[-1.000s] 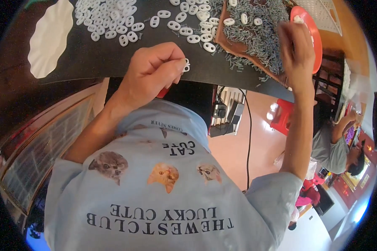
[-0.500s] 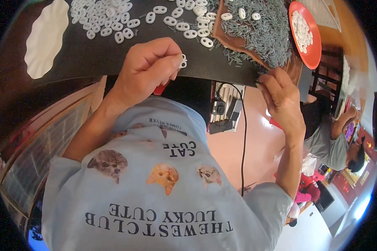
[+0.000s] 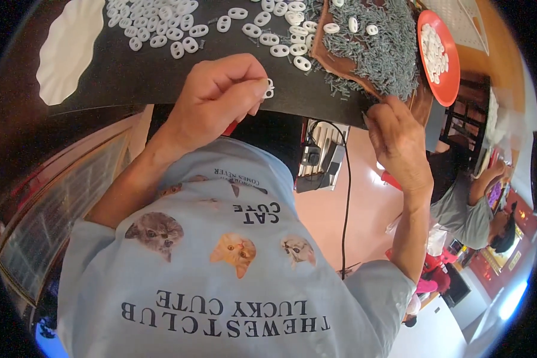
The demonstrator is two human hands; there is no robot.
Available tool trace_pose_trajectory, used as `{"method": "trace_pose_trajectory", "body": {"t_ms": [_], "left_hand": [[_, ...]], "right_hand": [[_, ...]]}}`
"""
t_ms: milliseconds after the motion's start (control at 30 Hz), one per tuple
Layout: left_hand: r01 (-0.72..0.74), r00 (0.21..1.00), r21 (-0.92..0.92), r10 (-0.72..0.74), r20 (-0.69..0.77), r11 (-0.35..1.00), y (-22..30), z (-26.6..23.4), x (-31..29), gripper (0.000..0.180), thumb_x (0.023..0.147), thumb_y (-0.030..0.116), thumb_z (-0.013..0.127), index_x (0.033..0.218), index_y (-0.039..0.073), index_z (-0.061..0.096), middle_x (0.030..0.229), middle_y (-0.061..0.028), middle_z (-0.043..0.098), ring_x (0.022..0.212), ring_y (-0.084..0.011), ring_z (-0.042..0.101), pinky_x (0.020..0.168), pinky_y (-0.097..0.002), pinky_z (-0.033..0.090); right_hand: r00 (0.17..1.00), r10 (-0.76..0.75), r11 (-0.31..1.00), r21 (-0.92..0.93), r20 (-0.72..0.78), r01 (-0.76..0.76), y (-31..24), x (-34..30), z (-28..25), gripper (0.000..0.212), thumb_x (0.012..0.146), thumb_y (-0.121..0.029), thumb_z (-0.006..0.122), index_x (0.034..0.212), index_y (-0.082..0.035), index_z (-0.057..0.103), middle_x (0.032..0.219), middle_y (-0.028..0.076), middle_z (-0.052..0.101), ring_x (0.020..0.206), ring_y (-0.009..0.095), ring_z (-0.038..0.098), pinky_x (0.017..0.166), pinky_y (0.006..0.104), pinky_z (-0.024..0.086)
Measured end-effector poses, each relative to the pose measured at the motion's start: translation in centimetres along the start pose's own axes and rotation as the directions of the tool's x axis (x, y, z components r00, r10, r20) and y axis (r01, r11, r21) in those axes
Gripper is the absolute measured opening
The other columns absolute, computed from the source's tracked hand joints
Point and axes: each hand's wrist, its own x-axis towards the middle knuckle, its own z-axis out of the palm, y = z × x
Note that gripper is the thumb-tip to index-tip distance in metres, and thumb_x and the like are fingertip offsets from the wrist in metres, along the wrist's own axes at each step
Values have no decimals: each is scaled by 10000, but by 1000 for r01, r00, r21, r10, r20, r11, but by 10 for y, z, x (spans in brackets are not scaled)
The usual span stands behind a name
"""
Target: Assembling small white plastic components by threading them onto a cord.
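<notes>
My left hand is closed in a pinch near the table's front edge. Between its thumb and forefinger sticks out a white plastic oval piece with two holes, partly covered by the fingers. Off to the right, my right hand has its fingertips drawn together at the near edge of a heap of small grey screw-like pieces. Whatever those fingertips hold is too small or hidden to make out. Several loose white two-hole ovals lie on the dark table beyond my left hand.
A white wavy-edged dish lies at the table's left. Brown sheeting is under the grey heap, and a red plate with small white pieces stands to its right. Below the table hangs a black cable. Another person sits far right.
My right hand's fingers have curled in more and drawn closer together beside the grey heap. My left hand keeps its pinch on the white oval. The whole view has shifted slightly.
</notes>
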Motion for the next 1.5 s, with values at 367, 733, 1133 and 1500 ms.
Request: {"method": "trace_pose_trajectory", "body": {"t_ms": [367,733,1133,1500], "left_hand": [[7,1000,-16,-7,17,1000,4,-3,0,161,914,147,531,802,38,570,652,26,534,555,-18,432,480,-194,335],[-24,1000,-167,26,8,986,3,-5,8,202,942,145,480,945,-9,610,660,-30,568,537,-66,476,487,-216,411],[82,997,-372,-76,29,924,10,-12,7,188,931,167,524,845,10,580,636,-1,538,531,-55,502,467,-203,382],[123,992,-589,-96,77,799,9,-23,10,194,922,166,515,803,16,545,641,-49,544,529,-113,536,465,-235,404]], "right_hand": [[1000,10,999,-31,21,-9,-2,5,4,131,776,-2,634,870,-14,545,810,137,517,709,332,560,624,404,455],[963,-2,878,460,-270,131,-64,73,12,138,757,22,644,845,-10,542,763,133,534,677,319,564,581,386,459],[927,-55,928,324,-370,184,-77,94,29,150,766,-49,640,905,-54,584,778,106,510,671,306,561,555,402,466],[884,-310,947,-36,-350,318,-72,107,25,280,674,-63,663,949,-104,638,727,42,454,646,209,549,531,329,471]]}}
